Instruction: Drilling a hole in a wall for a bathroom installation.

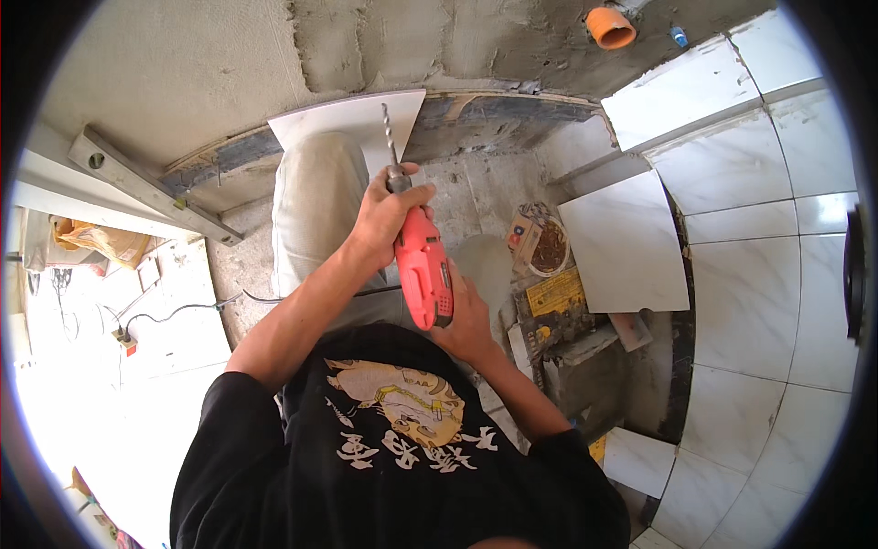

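A red power drill [421, 274] with a long twisted bit [390, 133] points toward the far wall in the middle of the head view. My left hand [389, 215] is closed around the front of the drill at the metal chuck [397, 179]. My right hand [462, 306] grips the drill's lower body, partly hidden behind it. Just beyond the bit a white tile [302, 125] leans at the foot of the wall, behind my raised knee [315, 174]. A black cord [265, 298] runs leftward from near the drill.
A metal level [137, 178] rests slanted at left, near a plug block [123, 339] on the bright floor. On the right are a loose white tile [617, 238], a tub of brown bits [549, 252] and a tiled surface [741, 302]. An orange pipe [611, 27] pokes from the wall.
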`<state>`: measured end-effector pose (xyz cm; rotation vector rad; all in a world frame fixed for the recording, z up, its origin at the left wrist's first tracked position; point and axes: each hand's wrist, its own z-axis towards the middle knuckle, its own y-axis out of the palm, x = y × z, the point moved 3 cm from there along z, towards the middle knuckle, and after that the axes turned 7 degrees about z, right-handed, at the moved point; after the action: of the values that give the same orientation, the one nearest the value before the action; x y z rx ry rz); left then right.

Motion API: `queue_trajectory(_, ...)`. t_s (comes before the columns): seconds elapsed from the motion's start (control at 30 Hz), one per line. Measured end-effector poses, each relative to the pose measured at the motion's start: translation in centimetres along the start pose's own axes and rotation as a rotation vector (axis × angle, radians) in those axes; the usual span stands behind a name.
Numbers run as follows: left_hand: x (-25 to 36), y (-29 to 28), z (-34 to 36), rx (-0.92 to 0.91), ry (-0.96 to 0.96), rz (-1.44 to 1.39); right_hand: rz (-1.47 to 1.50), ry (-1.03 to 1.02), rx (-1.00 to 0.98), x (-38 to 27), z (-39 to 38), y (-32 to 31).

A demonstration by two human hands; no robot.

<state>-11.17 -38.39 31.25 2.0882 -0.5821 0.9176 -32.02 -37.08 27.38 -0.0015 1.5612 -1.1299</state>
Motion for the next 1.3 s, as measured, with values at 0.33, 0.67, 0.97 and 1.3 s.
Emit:
queue_trajectory(0.33,-1.8,-1.4,1.2,-0.07,-0.106,-0.052,0.086,0.006,0.071,2.0,-0.9,2.5)
queue_trajectory(0.67,1.9,11.7,3.6,-0.666,0.12,0.355,1.016,0.278,0.411,3.9,-1.8,-8.6)
queue_trajectory(0.97,-5.3,7.5,7.1,-0.547,0.015,0.56,1.942,0.48,0.51,-1.7,-2.1,2.8)
queue_trajectory(1.3,-4.7,-2.1,5.6,-0.126,-0.228,0.244,2.151,0.714,0.087,-2.0,-1.1,7.8)
